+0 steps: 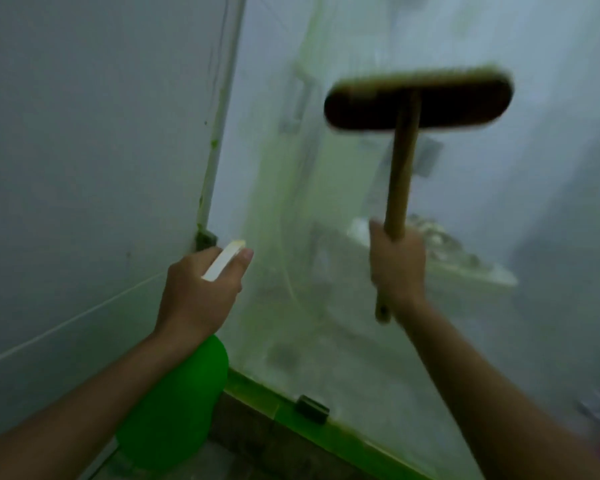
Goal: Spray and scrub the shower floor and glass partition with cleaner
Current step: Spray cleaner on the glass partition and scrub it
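Observation:
A glass partition (326, 271), streaked with pale green cleaner, fills the middle of the view. My right hand (397, 263) grips the wooden handle of a scrub brush (418, 98); its dark wide head is raised against the upper glass and is motion-blurred. My left hand (201, 289) holds the white spray head of a green spray bottle (177, 403), whose nozzle points toward the glass. A strip of dark shower floor (257, 441) shows at the bottom.
A white tiled wall (84, 168) stands on the left and meets the glass at a metal frame with a small bracket (205, 239). A green-stained sill with a dark clip (312, 408) runs along the glass base. Blurred shapes show behind the glass.

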